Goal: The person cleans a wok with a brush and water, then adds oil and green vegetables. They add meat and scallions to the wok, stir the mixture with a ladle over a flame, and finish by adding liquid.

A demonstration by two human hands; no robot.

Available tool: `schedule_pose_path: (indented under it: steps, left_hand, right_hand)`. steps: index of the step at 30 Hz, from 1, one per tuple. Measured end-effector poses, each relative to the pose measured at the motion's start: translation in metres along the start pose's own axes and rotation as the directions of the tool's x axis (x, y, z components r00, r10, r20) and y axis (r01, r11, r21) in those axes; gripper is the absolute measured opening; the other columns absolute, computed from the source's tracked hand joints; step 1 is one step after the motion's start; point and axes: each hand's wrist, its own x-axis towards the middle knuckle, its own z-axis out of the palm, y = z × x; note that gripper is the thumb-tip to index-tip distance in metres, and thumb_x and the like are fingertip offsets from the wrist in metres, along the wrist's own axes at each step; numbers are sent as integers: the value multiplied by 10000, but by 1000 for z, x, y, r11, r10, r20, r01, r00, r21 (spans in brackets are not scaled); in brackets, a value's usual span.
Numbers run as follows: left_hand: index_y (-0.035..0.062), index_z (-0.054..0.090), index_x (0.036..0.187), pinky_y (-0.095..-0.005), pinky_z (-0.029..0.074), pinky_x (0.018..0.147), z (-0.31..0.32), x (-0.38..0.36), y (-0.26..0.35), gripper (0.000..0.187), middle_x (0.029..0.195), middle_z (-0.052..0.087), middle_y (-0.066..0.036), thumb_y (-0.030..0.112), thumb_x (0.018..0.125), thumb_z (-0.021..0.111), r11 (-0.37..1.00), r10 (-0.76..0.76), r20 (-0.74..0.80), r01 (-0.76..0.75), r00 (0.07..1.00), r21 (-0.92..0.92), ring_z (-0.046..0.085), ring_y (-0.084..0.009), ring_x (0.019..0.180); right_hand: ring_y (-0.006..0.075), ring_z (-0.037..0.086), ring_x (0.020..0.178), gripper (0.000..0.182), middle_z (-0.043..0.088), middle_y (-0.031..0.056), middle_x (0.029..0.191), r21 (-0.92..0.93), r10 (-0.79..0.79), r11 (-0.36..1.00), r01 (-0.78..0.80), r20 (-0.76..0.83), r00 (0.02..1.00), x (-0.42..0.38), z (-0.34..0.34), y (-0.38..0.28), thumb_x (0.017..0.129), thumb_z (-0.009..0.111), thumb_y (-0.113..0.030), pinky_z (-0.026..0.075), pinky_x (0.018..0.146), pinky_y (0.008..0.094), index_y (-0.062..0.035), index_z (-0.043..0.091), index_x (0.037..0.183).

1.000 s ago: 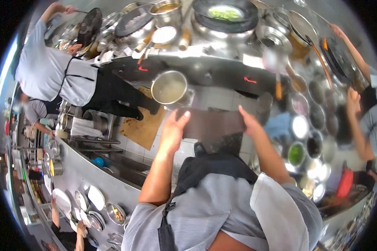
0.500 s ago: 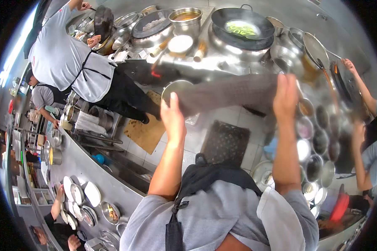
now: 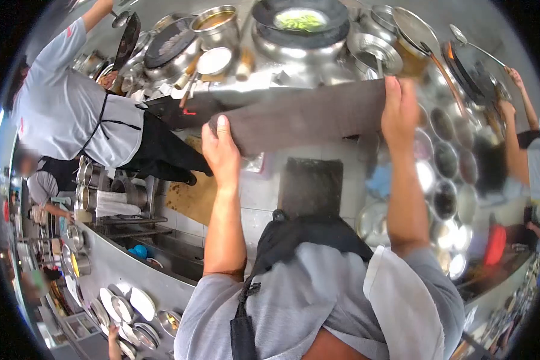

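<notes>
A folded dark brown-grey cloth (image 3: 309, 115) is stretched in the air in front of me. My left hand (image 3: 223, 150) grips its left end, thumb on top. At the other end my right hand (image 3: 401, 111) pinches the cloth, its fingers pointing up and slightly blurred. The right end sits a little higher than the left. Beyond the cloth, a black wok (image 3: 261, 13) on the stove holds sliced green vegetables (image 3: 301, 21).
A co-worker in a grey shirt (image 3: 78, 102) stands at the stove on the left. Another person's arms (image 3: 516, 132) are at the right, near several round containers (image 3: 444, 159). Plates (image 3: 143, 304) cover part of the left counter (image 3: 105, 249). A dark mat (image 3: 311, 186) lies on the floor.
The view has turned, so the stove and wok appear farther left and higher. Both hands still hold the cloth; they look slightly farther apart, and the cloth is less blurred.
</notes>
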Motion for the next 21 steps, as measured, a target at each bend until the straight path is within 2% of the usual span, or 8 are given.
schedule_pose_path:
  steps: [1,5,7,8,12,14,19,21]
  left_hand:
    - [29,581,1017,-268,445,758,-1,-3,-2,270,912,600,-32,291,982,530,990,85,14,-86,996,112,526,-104,806]
    - [-37,596,1069,-305,447,824,-2,-6,-17,348,998,621,-104,291,968,543,994,-8,97,-2,995,106,542,-153,901]
    - [-60,585,1103,-323,442,850,-4,-14,-24,371,1040,616,-121,282,969,532,956,-221,172,248,960,-155,548,-171,947]
    - [-60,585,1103,-323,442,850,-6,-21,-29,371,1040,616,-121,282,969,532,955,-225,188,255,956,-152,548,-171,947]
    - [-67,574,1114,-333,455,858,-13,-71,-69,371,1039,618,-126,271,971,524,901,-423,135,432,896,-49,571,-191,941]
    - [-58,572,1087,-348,477,827,-36,-98,-101,354,1009,620,-127,273,974,519,812,-575,206,583,792,27,585,-194,897]
    - [-30,555,1011,-341,496,763,-58,-145,-134,325,943,617,-114,291,981,514,682,-731,224,705,645,195,597,-188,849]
    - [-21,554,1004,-344,495,759,-53,-143,-127,320,935,616,-112,296,980,517,683,-730,205,712,652,166,597,-189,840]
  right_hand:
    - [180,432,597,291,475,83,639,17,53,998,-53,7,999,-1,-3,7,954,585,-244,392,579,325,-7,510,802]
    - [231,439,596,360,484,130,644,-43,223,974,-222,21,975,-22,-7,43,972,544,-316,402,591,351,1,504,807]
    - [316,478,624,395,513,193,679,-123,273,957,-263,70,960,-40,-13,49,972,525,-361,422,623,391,-2,502,809]
    - [316,478,624,395,513,193,679,-134,281,953,-272,59,958,-53,-14,55,972,525,-361,422,623,391,-2,502,809]
    - [463,568,789,465,575,282,811,-262,519,845,-466,189,834,-149,-12,99,966,477,-427,436,688,487,19,515,837]
    - [494,560,879,482,586,306,872,-404,659,740,-538,271,702,-203,-24,98,964,463,-443,434,721,509,23,516,851]
    - [504,558,906,505,593,319,904,-447,773,634,-631,337,538,-266,-44,89,961,444,-472,425,758,530,22,528,892]
    - [503,559,900,522,591,318,895,-435,793,610,-663,319,520,-261,-48,101,961,436,-484,425,761,527,24,531,893]
